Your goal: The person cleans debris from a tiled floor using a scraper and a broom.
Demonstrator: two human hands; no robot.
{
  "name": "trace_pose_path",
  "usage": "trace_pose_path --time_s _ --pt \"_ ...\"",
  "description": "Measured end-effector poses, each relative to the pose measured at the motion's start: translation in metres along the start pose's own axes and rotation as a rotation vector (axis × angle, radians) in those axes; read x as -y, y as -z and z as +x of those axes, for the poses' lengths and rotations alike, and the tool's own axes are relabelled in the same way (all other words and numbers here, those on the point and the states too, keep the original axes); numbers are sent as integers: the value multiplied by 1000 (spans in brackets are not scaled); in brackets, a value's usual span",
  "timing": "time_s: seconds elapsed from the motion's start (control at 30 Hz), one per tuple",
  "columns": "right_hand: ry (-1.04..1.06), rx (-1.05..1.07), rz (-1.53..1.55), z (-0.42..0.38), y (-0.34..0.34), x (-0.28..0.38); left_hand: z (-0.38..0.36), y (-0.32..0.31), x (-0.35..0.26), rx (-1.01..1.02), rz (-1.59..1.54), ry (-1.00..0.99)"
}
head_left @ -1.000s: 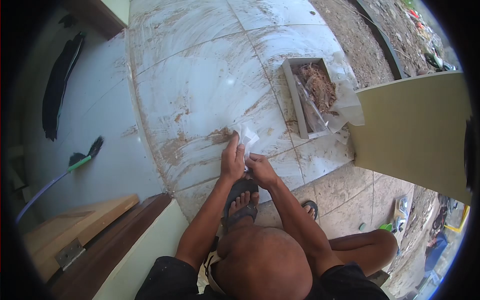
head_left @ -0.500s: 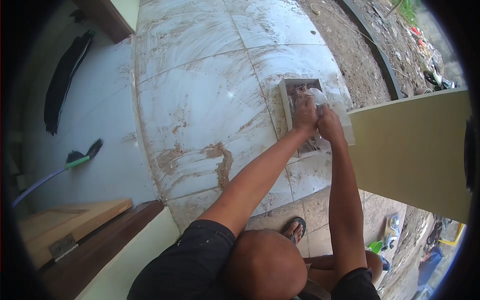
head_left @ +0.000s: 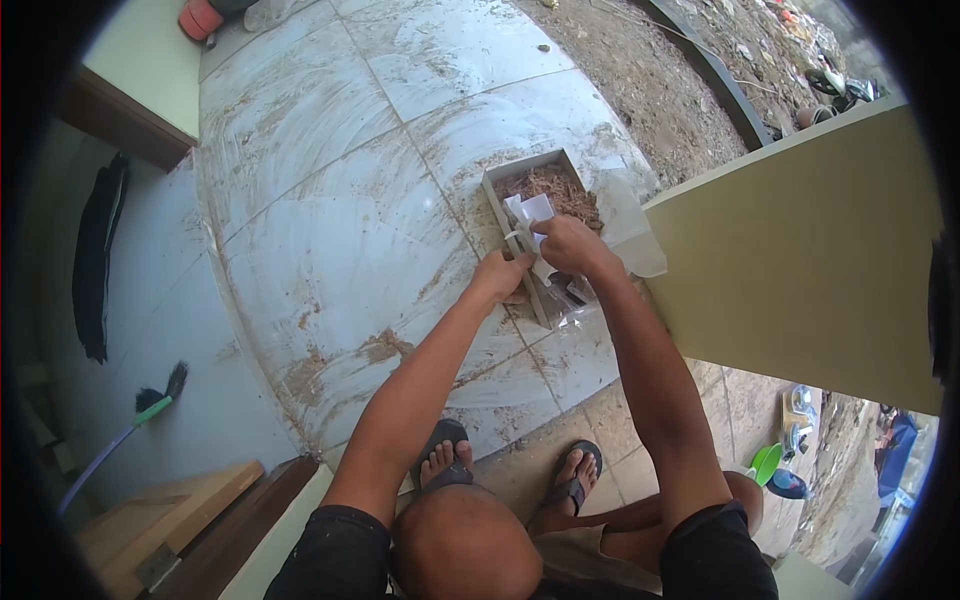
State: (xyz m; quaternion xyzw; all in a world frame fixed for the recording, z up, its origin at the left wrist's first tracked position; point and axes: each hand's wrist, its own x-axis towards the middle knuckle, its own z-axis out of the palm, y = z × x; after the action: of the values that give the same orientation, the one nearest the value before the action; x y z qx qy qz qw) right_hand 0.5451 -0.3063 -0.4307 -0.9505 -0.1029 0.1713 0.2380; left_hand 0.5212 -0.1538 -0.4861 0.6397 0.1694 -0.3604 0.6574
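Observation:
A shallow rectangular box [head_left: 492, 200] sits on the tiled floor, with brown fibrous debris [head_left: 548, 184] in its far part. My left hand [head_left: 498, 278] is closed on the box's left side, thumb at the rim and fingers low outside the wall. Over the middle of the box, my right hand [head_left: 572, 246] has its fingers closed on a white paper-like piece [head_left: 537, 207]. Clear plastic [head_left: 578, 316] and some dark bits show at the near end of the box. A translucent plastic sheet [head_left: 632, 228] spreads off its right side.
Dirt smears the tiled floor [head_left: 330, 215]. A pale panel [head_left: 790, 240] stands close on the right. On the left are a broom [head_left: 150, 405], a dark long cloth-like item [head_left: 98, 260] and a wooden panel [head_left: 170, 510]. A green bowl [head_left: 766, 464] lies at lower right.
My left hand has moved from inside the box to its left side. My right hand has shifted left over the box, now with the white piece; the debris shows more. The view has turned.

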Motion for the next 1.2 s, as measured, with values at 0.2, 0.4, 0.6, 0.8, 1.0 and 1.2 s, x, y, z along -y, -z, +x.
trace_pose_path --time_s 0.2,0.4,0.6,0.8,1.0,1.2 --pt "-177 -8 -10 -9 7 28 12 -2 7 -272 592 -106" --pt "-65 -48 24 -45 72 123 -104 27 -69 -336 409 -61" --pt "-9 -102 295 -67 254 257 -225 85 -196 -441 499 -31" --pt "-315 -319 479 -38 414 246 -322 134 -372 -550 332 -4" --pt "-590 -431 488 30 487 172 -295 216 -445 -621 -21 146" --pt "-745 -247 443 126 513 91 -269 213 -628 -728 -237 152"
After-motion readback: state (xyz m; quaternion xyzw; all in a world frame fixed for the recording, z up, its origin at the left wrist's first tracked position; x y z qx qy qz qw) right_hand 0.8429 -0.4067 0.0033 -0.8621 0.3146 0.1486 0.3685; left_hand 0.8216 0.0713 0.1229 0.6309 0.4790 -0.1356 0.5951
